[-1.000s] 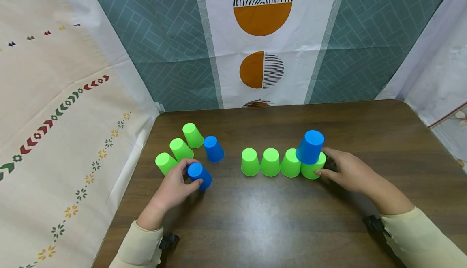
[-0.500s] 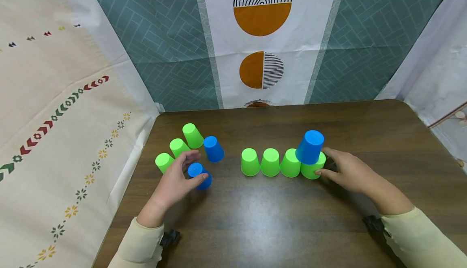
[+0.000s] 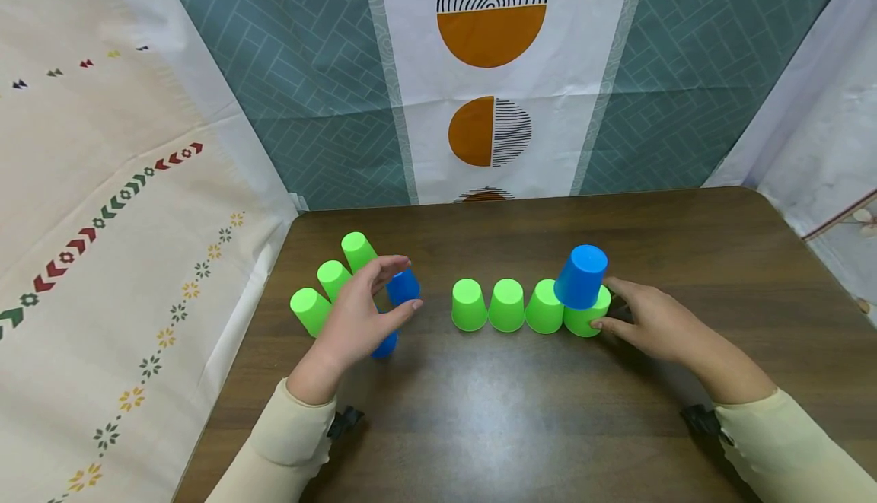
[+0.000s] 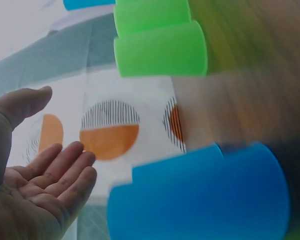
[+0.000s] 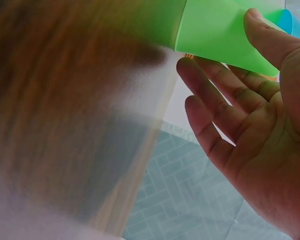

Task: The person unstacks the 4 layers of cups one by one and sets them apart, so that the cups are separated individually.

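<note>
My left hand (image 3: 359,324) hovers over two upside-down blue cups, fingers spread and holding nothing. It partly covers the farther blue cup (image 3: 404,288) and most of the nearer blue cup (image 3: 387,345). In the left wrist view that hand (image 4: 55,185) has its palm bare beside the blue cups (image 4: 200,205). At the right end of a row of upside-down green cups, my right hand (image 3: 654,322) holds the last green cup (image 3: 582,323) between thumb and fingers; the right wrist view shows this green cup (image 5: 220,35) too. Another blue cup (image 3: 581,278) sits atop the two rightmost green cups.
The row continues left with green cups (image 3: 469,309), side by side. Three more green cups (image 3: 310,311) stand in a slanting line at the left, beyond my left hand. All are on a dark wooden table (image 3: 493,427), with patterned cloth (image 3: 329,107) hanging behind.
My left hand has let go of the nearer blue cup, opened its fingers and moved right and away from me over the farther one. The right hand has stayed still.
</note>
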`<state>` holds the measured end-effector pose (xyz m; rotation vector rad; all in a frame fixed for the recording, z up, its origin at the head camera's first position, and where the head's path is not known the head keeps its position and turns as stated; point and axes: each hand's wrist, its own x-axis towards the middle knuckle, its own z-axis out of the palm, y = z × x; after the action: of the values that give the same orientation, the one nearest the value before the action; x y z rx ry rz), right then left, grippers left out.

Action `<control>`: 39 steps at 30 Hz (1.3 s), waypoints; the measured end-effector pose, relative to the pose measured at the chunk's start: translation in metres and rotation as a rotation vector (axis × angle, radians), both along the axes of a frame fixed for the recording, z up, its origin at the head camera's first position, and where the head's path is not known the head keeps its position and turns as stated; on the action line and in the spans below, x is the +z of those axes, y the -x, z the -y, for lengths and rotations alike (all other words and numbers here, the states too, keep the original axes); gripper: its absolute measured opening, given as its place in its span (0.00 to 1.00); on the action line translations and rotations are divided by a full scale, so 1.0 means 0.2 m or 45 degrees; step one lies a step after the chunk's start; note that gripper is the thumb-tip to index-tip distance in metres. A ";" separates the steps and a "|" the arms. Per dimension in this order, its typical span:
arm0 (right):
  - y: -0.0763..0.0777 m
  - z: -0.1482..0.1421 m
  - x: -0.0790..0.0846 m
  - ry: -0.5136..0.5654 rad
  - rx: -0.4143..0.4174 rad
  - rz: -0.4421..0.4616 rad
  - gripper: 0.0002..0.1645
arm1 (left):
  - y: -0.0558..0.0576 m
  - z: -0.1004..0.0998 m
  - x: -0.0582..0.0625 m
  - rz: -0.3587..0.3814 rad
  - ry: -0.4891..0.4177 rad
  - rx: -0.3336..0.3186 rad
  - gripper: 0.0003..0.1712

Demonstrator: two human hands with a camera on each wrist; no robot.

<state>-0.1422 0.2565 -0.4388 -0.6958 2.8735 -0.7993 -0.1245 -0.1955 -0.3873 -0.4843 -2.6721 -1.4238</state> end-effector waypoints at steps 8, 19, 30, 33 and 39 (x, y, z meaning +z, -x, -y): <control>0.00 0.00 0.00 0.004 0.010 -0.019 0.39 | 0.05 -0.23 0.05 -0.108 -0.023 -0.107 0.33; 0.00 -0.01 0.00 0.001 0.023 -0.040 0.40 | 0.12 -0.52 0.01 -0.095 -0.047 -0.243 0.35; 0.01 -0.01 -0.01 0.013 0.025 -0.048 0.38 | 0.17 -0.77 0.02 -0.026 0.017 -0.303 0.39; 0.01 -0.01 -0.01 0.007 0.019 -0.039 0.38 | 0.18 -0.83 0.02 -0.009 0.029 -0.322 0.39; 0.01 -0.01 -0.01 0.007 0.020 -0.030 0.39 | 0.19 -0.91 0.03 0.015 0.059 -0.347 0.42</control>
<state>-0.1447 0.2587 -0.4400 -0.7326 2.8837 -0.8024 -0.1631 -0.0128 -0.3814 -0.8759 -2.7371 -1.4312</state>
